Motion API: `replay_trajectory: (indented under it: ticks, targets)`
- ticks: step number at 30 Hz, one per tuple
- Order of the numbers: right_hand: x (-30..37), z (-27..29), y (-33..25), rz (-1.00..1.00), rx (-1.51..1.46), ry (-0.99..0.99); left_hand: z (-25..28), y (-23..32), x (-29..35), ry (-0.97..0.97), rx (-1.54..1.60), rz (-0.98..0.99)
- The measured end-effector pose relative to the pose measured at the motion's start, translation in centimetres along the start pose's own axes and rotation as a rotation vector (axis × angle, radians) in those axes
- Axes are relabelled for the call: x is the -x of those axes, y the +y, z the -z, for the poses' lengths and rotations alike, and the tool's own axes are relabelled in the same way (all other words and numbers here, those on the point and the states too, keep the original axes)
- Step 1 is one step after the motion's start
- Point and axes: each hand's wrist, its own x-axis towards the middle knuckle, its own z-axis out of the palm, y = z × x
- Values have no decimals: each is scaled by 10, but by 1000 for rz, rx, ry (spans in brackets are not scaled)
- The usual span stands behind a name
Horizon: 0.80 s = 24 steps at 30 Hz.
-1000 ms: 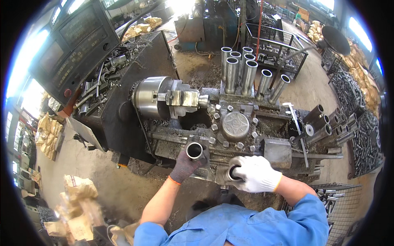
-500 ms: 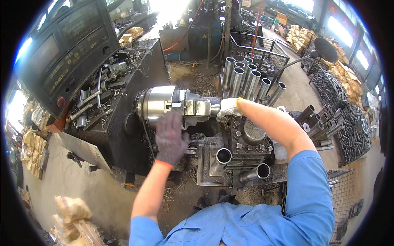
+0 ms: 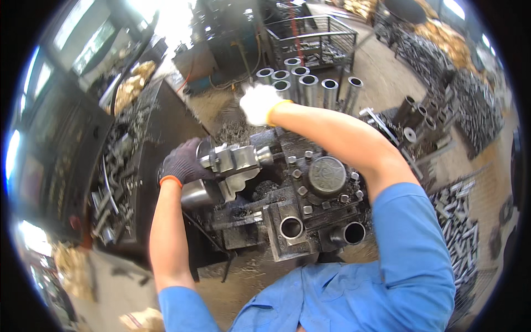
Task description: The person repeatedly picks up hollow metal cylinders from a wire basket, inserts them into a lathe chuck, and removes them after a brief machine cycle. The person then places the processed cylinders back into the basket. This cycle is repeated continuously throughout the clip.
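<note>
My left hand (image 3: 183,161), in a dark glove with an orange cuff, lies over the lathe chuck (image 3: 200,193), its fingers curled round the rim. Stepped metal jaws (image 3: 235,159) stand out from the chuck beside it. A short shiny round metal part (image 3: 265,155) shows at the jaws' right end. My right hand (image 3: 260,105), in a white glove with a yellow cuff, is raised beyond the jaws, near several upright steel tubes (image 3: 308,88). Motion and glare smear its fingers, so its grip cannot be made out.
A square tool post (image 3: 326,176) with bolts sits right of the chuck. Two tubes (image 3: 291,227) (image 3: 352,233) stand at its near side. A dark control panel (image 3: 52,171) is at the left. More dark tubes (image 3: 426,123) and a wire crate (image 3: 326,41) lie beyond.
My right hand has left the round part at the jaws and moved away and to the left. My left hand has moved up onto the chuck. The whole view has shifted and tilted.
</note>
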Motion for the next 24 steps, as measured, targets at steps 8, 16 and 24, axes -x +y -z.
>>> replay_trajectory:
  ticks: [8,16,24]
  targets:
    - [2,-77,5,330,-638,-983,-106,-1,38,735,-62,-10]
    - [16,-118,27,131,-775,-1058,-115,-6,41,803,-15,-17]
    - [6,-121,22,300,-713,-1162,-121,-7,45,788,36,0]
